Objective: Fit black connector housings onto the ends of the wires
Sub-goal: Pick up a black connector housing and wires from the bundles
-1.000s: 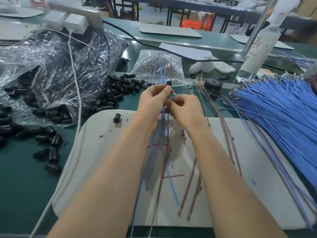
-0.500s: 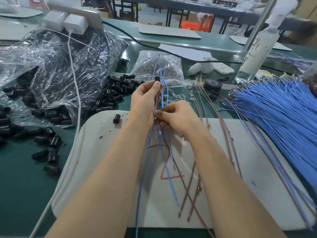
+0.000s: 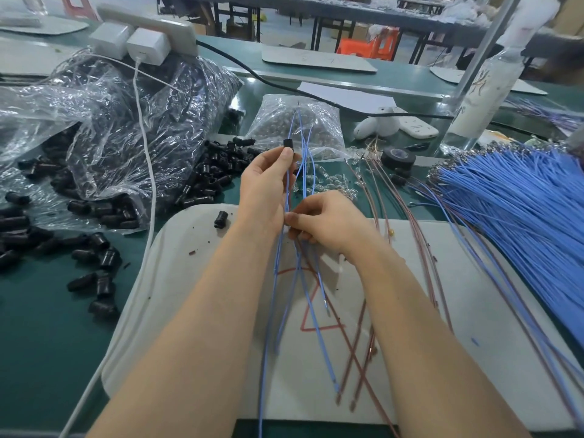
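I count two hands [image 3: 265, 188] [image 3: 328, 224], two plastic bags [image 3: 126, 128] [image 3: 328, 128], two white chargers [image 3: 109, 39] [image 3: 148, 47], one tape roll [image 3: 398, 157], one bottle [image 3: 483, 96]; black housings [image 3: 215, 175] and blue wires [image 3: 505, 200] (too many to tally).

Right hand [image 3: 328, 224] has slid down the blue wires [image 3: 303, 178].

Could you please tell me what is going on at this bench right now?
A person is fitting connector parts onto wires over a white board. The left hand pinches one black housing, apparently threaded on a blue wire, and holds it up at the fingertips. The right hand pinches the handful of blue wires lower down. A pile of housings lies to the left, and a big bundle of blue wires waits on the right.
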### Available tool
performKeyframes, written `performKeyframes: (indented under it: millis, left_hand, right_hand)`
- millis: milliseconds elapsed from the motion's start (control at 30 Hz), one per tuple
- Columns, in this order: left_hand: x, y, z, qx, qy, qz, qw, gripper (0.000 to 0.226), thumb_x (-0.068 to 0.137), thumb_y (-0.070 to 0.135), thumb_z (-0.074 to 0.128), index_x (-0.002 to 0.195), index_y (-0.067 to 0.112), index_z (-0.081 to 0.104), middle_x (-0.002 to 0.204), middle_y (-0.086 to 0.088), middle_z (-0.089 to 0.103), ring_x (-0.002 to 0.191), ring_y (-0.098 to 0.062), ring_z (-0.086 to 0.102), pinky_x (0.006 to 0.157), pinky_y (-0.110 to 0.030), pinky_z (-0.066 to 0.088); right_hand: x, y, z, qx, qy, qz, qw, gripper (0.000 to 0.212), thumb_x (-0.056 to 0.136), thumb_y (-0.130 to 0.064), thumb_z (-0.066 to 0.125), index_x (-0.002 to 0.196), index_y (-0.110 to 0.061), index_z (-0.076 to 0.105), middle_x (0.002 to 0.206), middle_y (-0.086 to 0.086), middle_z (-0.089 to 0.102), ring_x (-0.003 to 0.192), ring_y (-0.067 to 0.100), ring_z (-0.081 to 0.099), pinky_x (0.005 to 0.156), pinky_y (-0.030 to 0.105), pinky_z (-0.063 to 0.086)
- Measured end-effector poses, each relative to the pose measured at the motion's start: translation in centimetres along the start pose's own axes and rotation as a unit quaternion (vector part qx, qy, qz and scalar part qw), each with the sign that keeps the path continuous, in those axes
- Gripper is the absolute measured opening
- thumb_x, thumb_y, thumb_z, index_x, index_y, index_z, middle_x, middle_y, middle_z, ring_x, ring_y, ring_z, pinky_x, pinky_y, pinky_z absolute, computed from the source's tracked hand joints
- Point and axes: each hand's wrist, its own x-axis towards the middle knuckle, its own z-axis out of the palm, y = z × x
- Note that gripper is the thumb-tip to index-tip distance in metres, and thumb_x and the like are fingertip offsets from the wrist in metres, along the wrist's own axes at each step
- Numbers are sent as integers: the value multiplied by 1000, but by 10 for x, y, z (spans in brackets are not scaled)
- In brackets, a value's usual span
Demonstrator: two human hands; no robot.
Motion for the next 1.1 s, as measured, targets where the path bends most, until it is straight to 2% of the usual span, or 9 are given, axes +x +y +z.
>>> performKeyframes:
  millis: [167,333,467,533,600,667,767,867,1100]
  left_hand:
    - [6,-1,-3,-42,30,-11,999,17,93,2,55,78,10,59,69,-3,63,66,-7,57,62,-13,48]
    - [11,-3,-6,-43,40,-14,998,12,93,6,56,82,10,61,70,-1,65,62,-4,60,62,-16,49]
    - [15,-2,-11,-59,36,-26,997,11,94,5,54,86,11,59,68,0,66,59,-3,60,58,-16,49]
    - [15,-2,-11,-37,20,-35,998,12,94,5,53,89,14,59,72,1,67,61,-2,59,57,-15,46]
    - [13,-5,-10,43,5,-8,999,15,94,5,53,91,18,60,76,5,66,59,3,56,54,-12,41]
    - [10,-9,-7,123,-22,38,991,16,94,4,52,96,17,61,83,4,66,59,8,56,55,-7,41]
    - [6,-12,-1,179,-80,80,977,18,94,0,51,101,13,61,87,2,66,68,4,59,67,-11,47]
    - [2,-12,2,203,-115,90,968,17,91,-2,54,102,8,62,85,0,67,74,-4,62,74,-16,51]
    - [-2,-16,3,258,-128,116,951,14,84,0,66,94,9,63,86,-5,69,79,-10,65,78,-18,51]
  right_hand:
    - [-3,-4,3,-74,-3,-32,997,20,87,-20,65,68,-15,66,70,5,71,53,10,53,57,24,43]
    - [-10,-17,-1,-163,-6,-70,984,27,90,-23,58,74,-2,66,74,13,70,64,20,59,66,32,47]
    - [-28,-34,-7,-66,-239,-86,965,31,94,-23,58,65,-14,64,55,-6,62,46,4,52,52,15,46]
    - [-31,-34,-10,-47,-294,-69,952,31,94,-30,58,68,-15,66,54,-7,62,46,3,51,50,13,45]
    - [-24,-27,-13,-63,-201,-54,976,31,93,-35,59,71,-14,67,56,-7,62,46,2,52,50,14,45]
    - [-9,-13,-16,-82,-5,-36,996,26,92,-35,59,78,-14,67,64,-6,63,54,3,54,57,19,44]
    - [5,5,-18,-57,201,-25,978,17,89,-30,63,95,-15,67,82,-4,64,77,11,59,69,20,42]
    - [8,9,-15,-42,213,-49,975,16,88,-25,65,99,-14,71,84,-3,69,82,10,63,66,10,41]
    - [7,10,-12,-51,237,-74,967,19,90,-18,61,92,-3,71,90,12,73,88,27,65,82,39,46]
